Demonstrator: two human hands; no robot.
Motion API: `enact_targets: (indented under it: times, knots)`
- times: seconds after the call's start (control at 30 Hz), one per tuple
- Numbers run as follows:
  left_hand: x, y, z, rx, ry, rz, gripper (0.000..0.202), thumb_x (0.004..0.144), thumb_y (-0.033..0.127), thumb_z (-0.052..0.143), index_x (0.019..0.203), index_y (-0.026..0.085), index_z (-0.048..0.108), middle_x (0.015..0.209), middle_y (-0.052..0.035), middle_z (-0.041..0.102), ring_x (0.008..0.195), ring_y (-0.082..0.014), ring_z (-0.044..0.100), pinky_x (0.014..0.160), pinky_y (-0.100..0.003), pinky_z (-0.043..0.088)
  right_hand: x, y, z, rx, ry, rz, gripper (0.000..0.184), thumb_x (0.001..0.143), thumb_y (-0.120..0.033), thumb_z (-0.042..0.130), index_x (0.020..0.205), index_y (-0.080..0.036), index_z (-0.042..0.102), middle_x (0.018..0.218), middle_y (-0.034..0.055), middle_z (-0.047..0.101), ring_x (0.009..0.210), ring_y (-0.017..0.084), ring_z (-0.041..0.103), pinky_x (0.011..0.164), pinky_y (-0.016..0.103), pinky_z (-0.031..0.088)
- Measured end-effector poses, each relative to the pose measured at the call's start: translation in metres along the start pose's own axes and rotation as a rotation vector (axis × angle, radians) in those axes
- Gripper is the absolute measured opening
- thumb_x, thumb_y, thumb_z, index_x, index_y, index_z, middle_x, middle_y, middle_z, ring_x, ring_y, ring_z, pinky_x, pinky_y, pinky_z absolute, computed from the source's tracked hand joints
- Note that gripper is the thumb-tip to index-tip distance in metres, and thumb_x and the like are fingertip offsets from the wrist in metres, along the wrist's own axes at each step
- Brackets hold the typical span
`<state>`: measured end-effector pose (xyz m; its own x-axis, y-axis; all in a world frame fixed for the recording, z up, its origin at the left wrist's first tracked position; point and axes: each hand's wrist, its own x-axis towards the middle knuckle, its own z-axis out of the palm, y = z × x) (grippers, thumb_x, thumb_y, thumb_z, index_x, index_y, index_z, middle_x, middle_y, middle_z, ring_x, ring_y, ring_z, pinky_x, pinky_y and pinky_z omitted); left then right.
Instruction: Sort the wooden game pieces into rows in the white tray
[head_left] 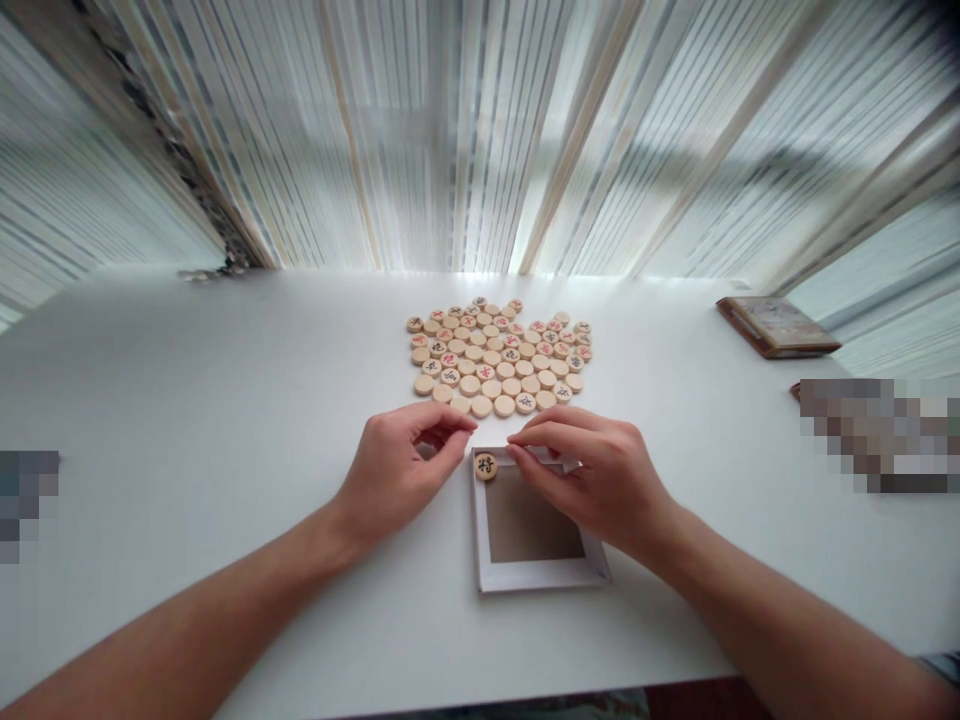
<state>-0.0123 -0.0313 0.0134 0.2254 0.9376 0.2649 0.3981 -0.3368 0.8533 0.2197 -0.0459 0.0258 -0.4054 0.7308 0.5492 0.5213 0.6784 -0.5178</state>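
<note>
A shallow white box [544,575] with a brown bottom lies in front of me. One wooden Chinese chess piece [486,466], marked in black, sits at its upper left corner. Left of that corner, my left hand [405,460] has thumb and forefinger pinched together. My right hand [592,465] reaches over the box's upper right part, covering some of it. Its thumb and forefinger tips come together just right of the piece. Whether either pinch holds anything small cannot be made out. Beyond both hands lies a cluster of round wooden chess pieces [491,389], some face down, others showing red or black characters.
The white table [225,400] runs back to striped sheer curtains [420,140]. A flat brown-edged box [780,325] lies at the far right. Nearer on the right is a blurred-out object [885,435], and another [26,500] is at the left edge.
</note>
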Motion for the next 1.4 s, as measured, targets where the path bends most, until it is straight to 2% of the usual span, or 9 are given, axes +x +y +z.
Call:
enact_targets:
  times: [0.27,0.4,0.5,0.6,0.77,0.83,0.93,1.1,1.4]
  knots:
    - [0.007,-0.006,-0.01,0.052,0.097,0.051,0.016,0.095,0.029,0.069,0.095,0.02,0.082,0.09,-0.0023,0.084,0.079,-0.0174,0.077,0.074,-0.026,0.06,0.003,0.008,0.003,0.024,0.022,0.104,0.015,0.097,-0.017,0.069,0.085,-0.016,0.077,0.077,0.0041,0.073,0.063,0.013,0.062,0.06,0.025,0.047]
    - [0.014,-0.009,-0.018,0.128,0.134,0.074,0.021,0.095,0.033,0.068,0.095,0.019,0.083,0.092,-0.0033,0.084,0.078,-0.0179,0.076,0.072,-0.026,0.058,0.007,0.012,-0.001,0.009,0.064,0.149,0.018,0.098,-0.021,0.067,0.084,-0.017,0.077,0.074,0.0026,0.071,0.063,0.013,0.059,0.06,0.026,0.046]
    - [0.02,-0.015,-0.025,0.194,0.16,0.081,0.024,0.096,0.035,0.066,0.094,0.018,0.083,0.086,-0.0032,0.083,0.073,-0.0179,0.074,0.07,-0.027,0.056,0.012,0.018,-0.007,-0.011,0.092,0.223,0.02,0.098,-0.025,0.067,0.084,-0.018,0.079,0.074,0.0024,0.072,0.065,0.014,0.06,0.063,0.027,0.047]
    - [0.025,-0.02,-0.032,0.251,0.182,0.091,0.026,0.096,0.037,0.066,0.093,0.018,0.083,0.084,-0.0031,0.083,0.07,-0.0179,0.072,0.068,-0.028,0.054,0.016,0.032,-0.015,-0.048,0.136,0.31,0.021,0.097,-0.03,0.066,0.087,-0.019,0.081,0.075,0.003,0.076,0.064,0.015,0.062,0.064,0.028,0.048]
    - [0.029,-0.027,-0.036,0.3,0.199,0.103,0.027,0.094,0.037,0.064,0.092,0.019,0.083,0.082,-0.0031,0.082,0.067,-0.0179,0.069,0.063,-0.028,0.049,0.031,0.07,-0.036,-0.144,0.155,0.483,0.025,0.096,-0.035,0.067,0.1,-0.018,0.085,0.077,0.0051,0.08,0.065,0.018,0.067,0.063,0.03,0.051]
    - [0.03,-0.029,-0.036,0.305,0.196,0.106,0.026,0.094,0.037,0.064,0.091,0.019,0.083,0.081,-0.0032,0.082,0.066,-0.0179,0.068,0.063,-0.028,0.049,0.041,0.086,-0.047,-0.194,0.124,0.545,0.023,0.095,-0.032,0.069,0.103,-0.018,0.085,0.084,0.006,0.082,0.071,0.02,0.072,0.069,0.031,0.054]
    - [0.03,-0.03,-0.034,0.307,0.192,0.115,0.026,0.093,0.036,0.064,0.091,0.018,0.083,0.082,-0.0035,0.082,0.066,-0.0179,0.068,0.064,-0.028,0.049,0.06,0.11,-0.057,-0.274,0.053,0.621,0.018,0.099,-0.026,0.07,0.109,-0.019,0.082,0.098,0.0074,0.082,0.087,0.021,0.074,0.087,0.036,0.059]
    - [0.03,-0.028,-0.033,0.295,0.191,0.13,0.025,0.092,0.034,0.064,0.09,0.018,0.083,0.077,-0.0022,0.08,0.062,-0.0165,0.066,0.062,-0.028,0.049,0.088,0.142,-0.053,-0.324,-0.134,0.705,0.031,0.106,-0.037,0.068,0.132,-0.019,0.068,0.135,0.0109,0.068,0.112,0.025,0.071,0.095,0.046,0.062]
    - [0.03,-0.027,-0.032,0.285,0.178,0.134,0.024,0.093,0.031,0.063,0.089,0.019,0.082,0.081,-0.0025,0.082,0.064,-0.0161,0.067,0.064,-0.027,0.051,0.111,0.162,-0.038,-0.247,-0.398,0.731,0.034,0.105,-0.037,0.068,0.134,-0.02,0.067,0.137,0.011,0.067,0.113,0.026,0.07,0.095,0.047,0.062]
